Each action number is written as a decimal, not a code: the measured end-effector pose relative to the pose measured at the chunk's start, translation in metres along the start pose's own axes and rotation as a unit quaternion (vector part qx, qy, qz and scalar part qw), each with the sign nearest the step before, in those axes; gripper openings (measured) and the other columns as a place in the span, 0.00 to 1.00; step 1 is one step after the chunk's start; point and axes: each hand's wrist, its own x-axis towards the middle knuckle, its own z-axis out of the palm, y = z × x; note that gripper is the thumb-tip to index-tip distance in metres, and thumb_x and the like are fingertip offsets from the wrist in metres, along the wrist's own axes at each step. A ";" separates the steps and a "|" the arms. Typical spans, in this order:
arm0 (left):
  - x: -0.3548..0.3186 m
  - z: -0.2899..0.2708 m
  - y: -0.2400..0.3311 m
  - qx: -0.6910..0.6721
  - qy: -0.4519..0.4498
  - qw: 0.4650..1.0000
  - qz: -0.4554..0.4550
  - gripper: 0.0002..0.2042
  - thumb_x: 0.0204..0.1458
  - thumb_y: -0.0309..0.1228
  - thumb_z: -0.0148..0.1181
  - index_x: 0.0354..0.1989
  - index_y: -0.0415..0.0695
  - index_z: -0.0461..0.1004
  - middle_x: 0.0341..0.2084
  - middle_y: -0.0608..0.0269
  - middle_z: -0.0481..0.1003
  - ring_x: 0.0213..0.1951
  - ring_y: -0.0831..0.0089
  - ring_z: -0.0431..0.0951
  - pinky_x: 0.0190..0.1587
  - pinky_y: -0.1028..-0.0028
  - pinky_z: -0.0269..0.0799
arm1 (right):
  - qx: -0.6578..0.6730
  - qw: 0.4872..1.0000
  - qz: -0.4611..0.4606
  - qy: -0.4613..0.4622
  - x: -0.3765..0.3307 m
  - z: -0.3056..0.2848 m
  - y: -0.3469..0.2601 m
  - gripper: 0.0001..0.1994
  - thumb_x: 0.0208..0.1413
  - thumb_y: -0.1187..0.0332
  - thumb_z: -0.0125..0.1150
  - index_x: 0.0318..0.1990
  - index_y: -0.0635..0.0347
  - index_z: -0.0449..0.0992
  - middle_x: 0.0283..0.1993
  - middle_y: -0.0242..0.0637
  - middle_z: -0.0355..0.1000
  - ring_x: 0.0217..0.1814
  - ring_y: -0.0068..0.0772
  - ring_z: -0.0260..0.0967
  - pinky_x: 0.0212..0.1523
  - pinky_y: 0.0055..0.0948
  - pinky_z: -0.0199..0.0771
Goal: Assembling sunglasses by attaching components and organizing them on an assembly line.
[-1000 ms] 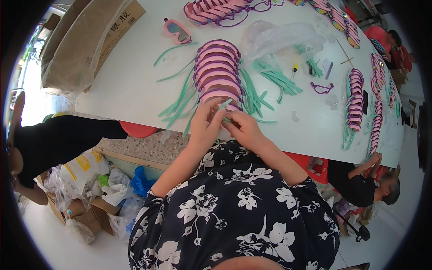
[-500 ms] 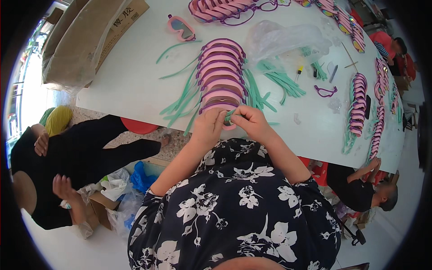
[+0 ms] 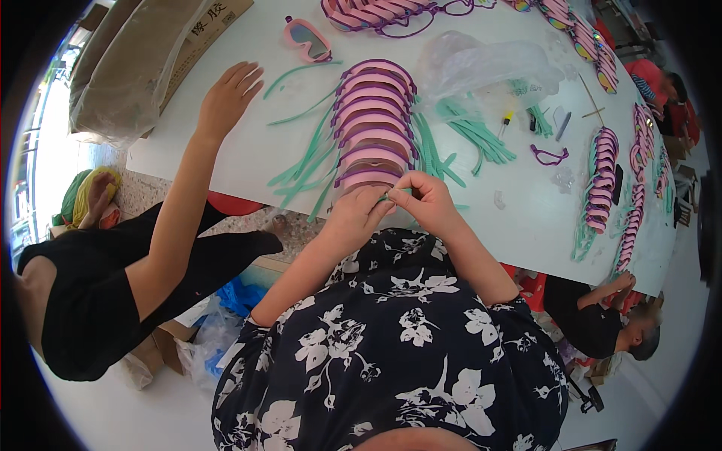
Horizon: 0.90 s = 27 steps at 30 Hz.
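The left hand [image 3: 356, 218] and right hand [image 3: 429, 203] pinch closed on a green strap [image 3: 386, 197], apparently steadying it beside the stacked goggles [image 3: 375, 119]

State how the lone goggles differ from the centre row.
The lone goggles are one piece; the centre row is many, nested. The row has green straps along both sides; the lone goggles show none attached. Both show pink and lie on the white table.

A row of goggles [image 3: 374, 156] lies on the table [image 3: 541, 225], carton [image 3: 120, 68] to its left, plastic bag [image 3: 481, 64] and strap bundle [image 3: 485, 139] to its right.
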 end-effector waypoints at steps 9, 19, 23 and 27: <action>-0.015 0.009 -0.001 -0.044 0.018 0.998 -0.038 0.06 0.55 0.26 0.56 0.38 0.38 0.74 0.26 0.52 0.74 0.29 0.58 0.76 0.32 0.67 0.71 | -0.109 0.985 -0.125 0.056 -0.003 0.009 -0.002 0.05 0.52 0.70 0.64 0.31 0.60 0.75 0.29 0.27 0.67 0.23 0.14 0.58 0.24 0.18 0.57; -0.039 0.020 0.008 0.005 -0.075 0.997 0.012 0.12 0.50 0.35 0.62 0.40 0.44 0.76 0.29 0.58 0.75 0.34 0.59 0.76 0.37 0.64 0.72 | -0.127 0.992 -0.016 -0.013 -0.014 -0.033 -0.008 0.05 0.49 0.73 0.66 0.34 0.59 0.78 0.33 0.26 0.70 0.28 0.14 0.59 0.28 0.16 0.56; -0.035 0.022 0.012 -0.008 -0.152 0.987 0.051 0.12 0.47 0.35 0.63 0.39 0.46 0.77 0.28 0.60 0.74 0.34 0.62 0.76 0.38 0.64 0.72 | -0.333 0.935 -0.109 0.051 0.005 -0.025 0.000 0.08 0.47 0.72 0.67 0.36 0.59 0.79 0.38 0.33 0.72 0.33 0.25 0.69 0.33 0.21 0.67; -0.036 0.025 0.008 -0.007 -0.189 0.977 0.099 0.12 0.48 0.35 0.62 0.40 0.48 0.77 0.27 0.61 0.73 0.34 0.63 0.76 0.35 0.64 0.72 | -0.466 0.861 -0.196 0.045 0.009 0.004 0.007 0.21 0.39 0.65 0.73 0.43 0.58 0.75 0.41 0.37 0.71 0.37 0.41 0.71 0.38 0.33 0.72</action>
